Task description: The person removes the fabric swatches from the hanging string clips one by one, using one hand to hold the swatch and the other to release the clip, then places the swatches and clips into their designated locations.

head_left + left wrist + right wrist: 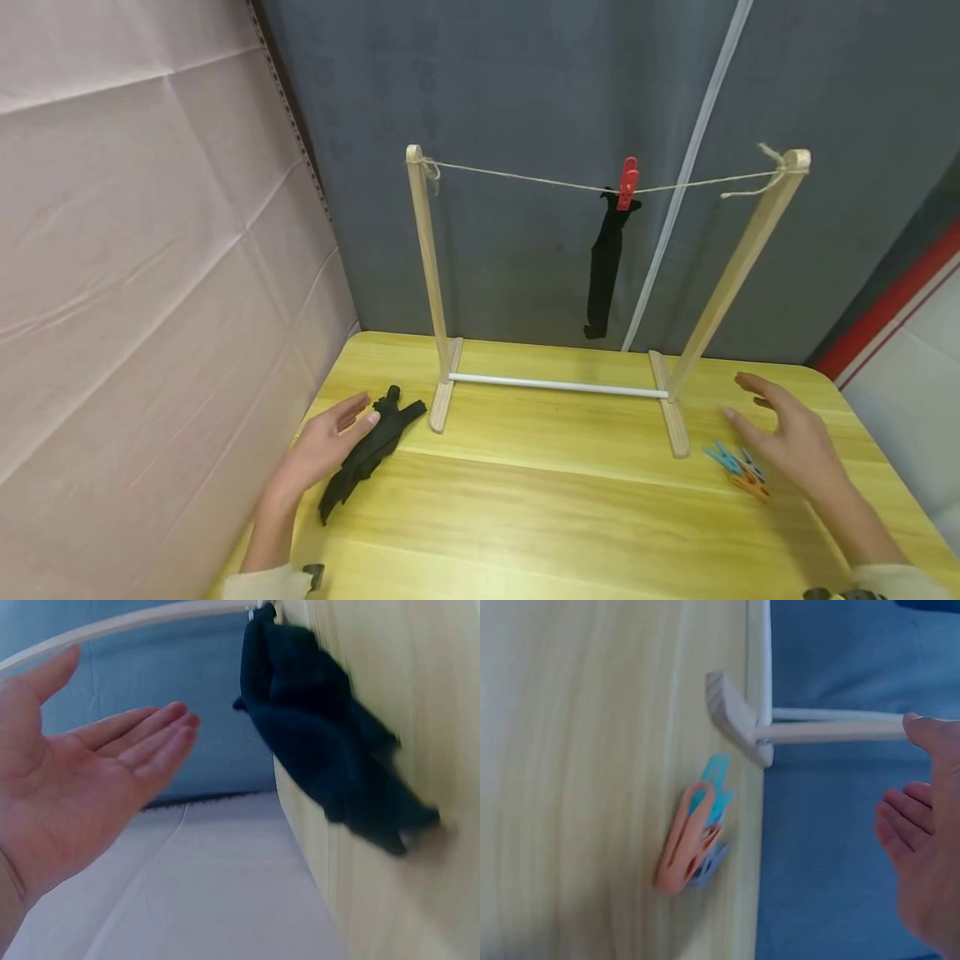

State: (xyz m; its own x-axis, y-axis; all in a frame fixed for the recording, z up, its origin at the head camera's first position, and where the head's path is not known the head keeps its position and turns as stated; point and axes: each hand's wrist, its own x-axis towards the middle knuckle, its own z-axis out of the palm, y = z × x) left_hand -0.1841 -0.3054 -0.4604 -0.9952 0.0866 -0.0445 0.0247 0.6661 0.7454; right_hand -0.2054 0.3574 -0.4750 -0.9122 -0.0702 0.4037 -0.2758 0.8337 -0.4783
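A crumpled black cloth piece (375, 446) lies on the table at the left, and my left hand (322, 446) hovers beside it with fingers relaxed. In the left wrist view that palm is bare, the dark cloth (322, 727) apart from it. Over at the right, my right hand (795, 442) is held loosely above the table, holding nothing. Just below it lie a blue clothespin (722, 457), an orange clothespin (747, 484) and a grey clothespin (752, 463). A long black cloth strip (604, 267) hangs from the string, pinched by a red clothespin (627, 185).
A wooden rack with a left post (429, 267), a right post (738, 267) and a white bottom bar (555, 385) stands at the table's back. The string (517, 176) runs between the post tops. Pale fabric (165, 275) walls the left side; a grey curtain (510, 83) hangs behind.
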